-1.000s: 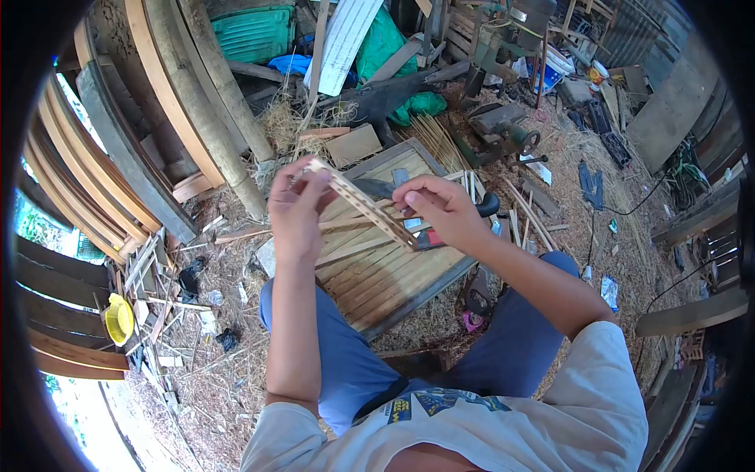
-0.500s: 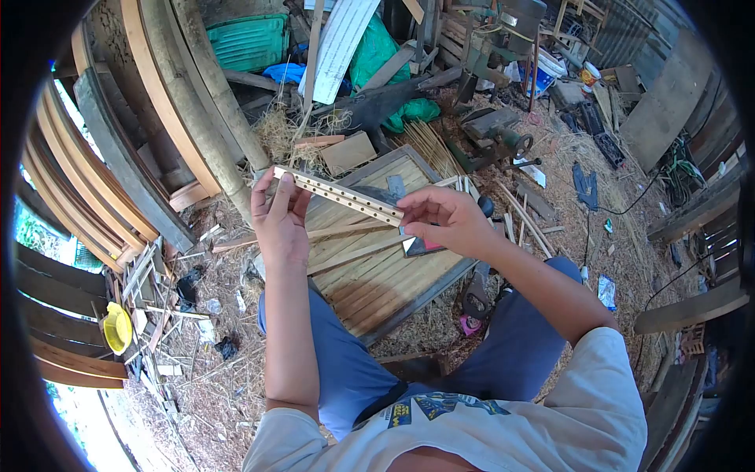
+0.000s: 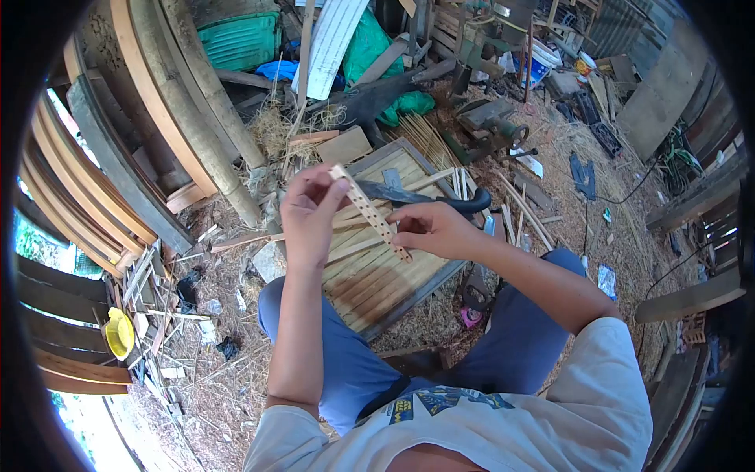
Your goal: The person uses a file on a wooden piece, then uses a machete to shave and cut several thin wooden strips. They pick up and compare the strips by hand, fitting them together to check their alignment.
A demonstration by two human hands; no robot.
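As left hand pinches drilled strip, right hand curled, gripping

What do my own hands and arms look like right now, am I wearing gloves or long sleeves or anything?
Your left hand and right hand have no gloves, and no watch or bracelet shows. Your forearms are uncovered. The sleeves are short, loose and pale grey, ending near the elbows, with no print visible on them.

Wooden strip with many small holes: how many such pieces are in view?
1: the pale, slim wooden strip with small holes, held between the left hand and the right hand. Others may be hidden in the clutter.
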